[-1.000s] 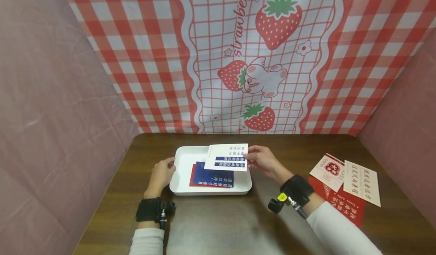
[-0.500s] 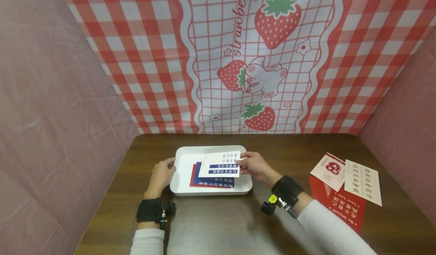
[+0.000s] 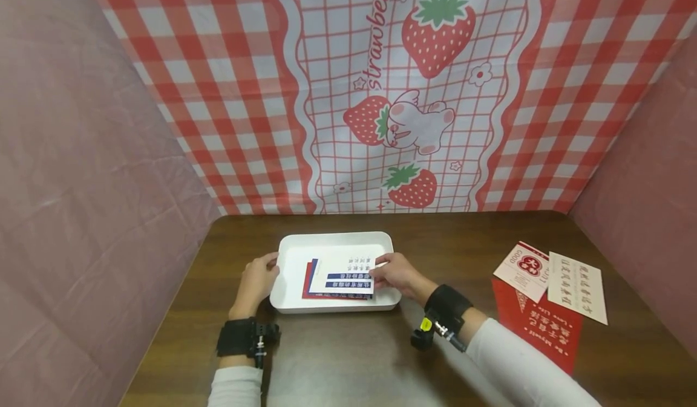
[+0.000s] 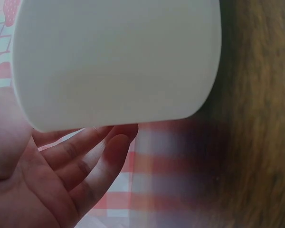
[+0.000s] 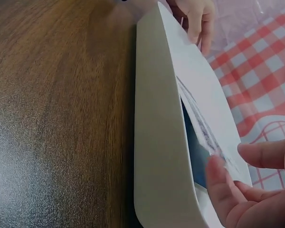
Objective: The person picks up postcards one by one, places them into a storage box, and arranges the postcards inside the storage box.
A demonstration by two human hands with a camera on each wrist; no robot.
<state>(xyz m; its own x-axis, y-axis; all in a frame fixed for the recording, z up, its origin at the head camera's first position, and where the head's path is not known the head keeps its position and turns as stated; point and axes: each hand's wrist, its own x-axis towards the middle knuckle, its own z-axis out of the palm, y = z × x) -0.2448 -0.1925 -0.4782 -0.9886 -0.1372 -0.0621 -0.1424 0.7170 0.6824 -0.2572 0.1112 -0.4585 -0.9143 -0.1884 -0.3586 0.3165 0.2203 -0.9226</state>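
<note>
In the head view my right hand [image 3: 396, 276] pinches the right edge of a white card [image 3: 340, 272] printed with blue bands and characters. That card lies low over a stack in the white tray [image 3: 290, 286], on top of a blue card [image 3: 312, 277] and a red card [image 3: 307, 281], mostly covering them. In the right wrist view the card [image 5: 204, 123] slants near the tray's wall, with my thumb against its end. My left hand [image 3: 258, 280] holds the tray's left rim; part of its fingers is hidden behind the tray wall in the left wrist view.
On the wooden table [image 3: 327, 358] at right lie a red card [image 3: 539, 334], a white card with a red emblem [image 3: 523, 271] and a cream card with characters [image 3: 577, 286], partly overlapping. A checked strawberry cloth [image 3: 425, 123] hangs behind the table; pink cloth [image 3: 109, 153] flanks it.
My right hand has carried the white card left and downward in the view, from above the tray's far right part onto the blue card. The left hand stays at the rim.
</note>
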